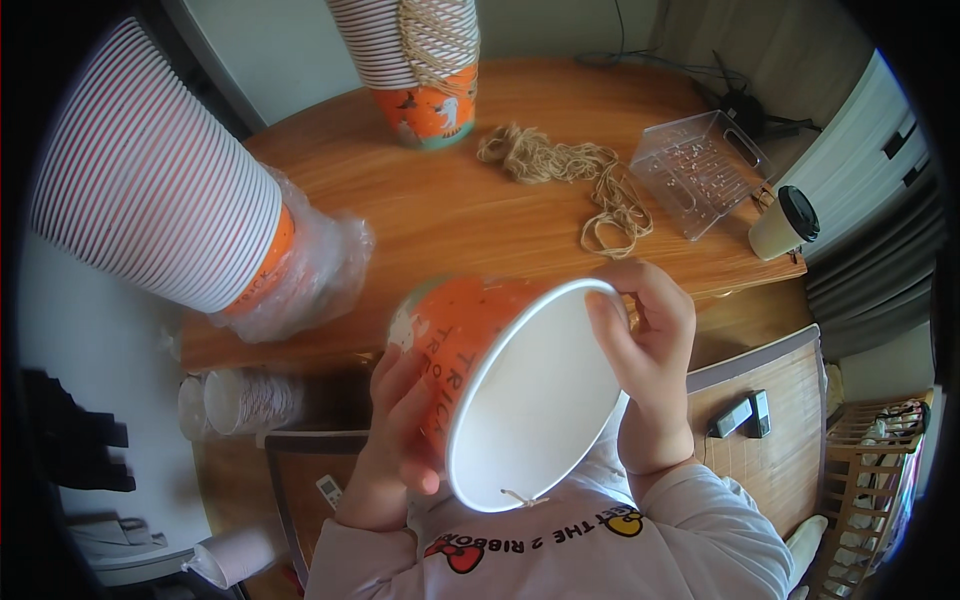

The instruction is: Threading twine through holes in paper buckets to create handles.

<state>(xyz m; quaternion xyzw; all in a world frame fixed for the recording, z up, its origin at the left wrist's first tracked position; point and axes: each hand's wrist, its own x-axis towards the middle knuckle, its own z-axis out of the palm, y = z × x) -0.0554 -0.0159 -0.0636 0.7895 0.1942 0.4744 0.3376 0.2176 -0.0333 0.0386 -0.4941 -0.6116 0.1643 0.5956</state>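
An orange paper bucket (480,350) with a white inside is held up between both hands, above the near edge of the round wooden table (440,215), its open mouth tilted toward the camera. The left hand (395,440) cups the outer wall from below and to the left, fingers wrapped on the printed side. The right hand (650,350) grips the upper right rim — thumb laid inside the white lining, the other fingers curled behind. A short bit of twine (520,497) pokes through the wall near the lower rim.

Beyond the bucket, a loose tangle of twine (570,170) lies on the table, with a clear plastic tray (700,170) to its right and a lidded takeaway cup (785,222) near the edge. A tall stack of buckets (160,180) leans in from the left in a plastic sleeve — another stack (415,60), bound with twine, stands at the far side.
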